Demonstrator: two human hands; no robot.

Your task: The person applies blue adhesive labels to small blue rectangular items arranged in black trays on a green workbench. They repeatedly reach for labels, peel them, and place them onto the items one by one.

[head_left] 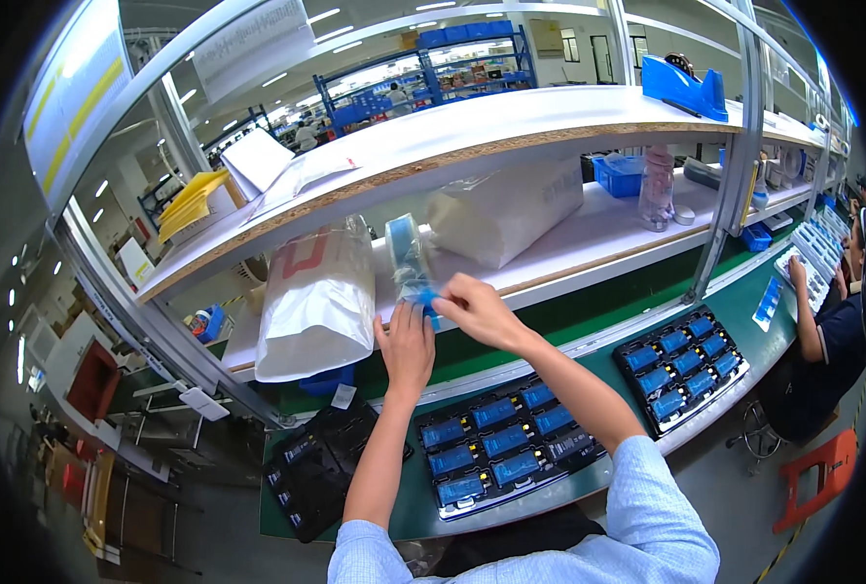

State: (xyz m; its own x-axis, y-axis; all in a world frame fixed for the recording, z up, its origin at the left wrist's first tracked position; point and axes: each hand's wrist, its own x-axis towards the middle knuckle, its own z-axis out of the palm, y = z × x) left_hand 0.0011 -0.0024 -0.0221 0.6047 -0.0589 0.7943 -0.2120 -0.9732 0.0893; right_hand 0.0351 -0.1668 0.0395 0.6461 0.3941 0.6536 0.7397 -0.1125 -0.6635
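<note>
Glossy clear plastic bag (409, 255)

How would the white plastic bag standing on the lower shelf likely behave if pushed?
The white plastic bag looks soft and creased, so it would probably dent rather than slide. It stands tall and bulging, so it may slump or tip.
</note>
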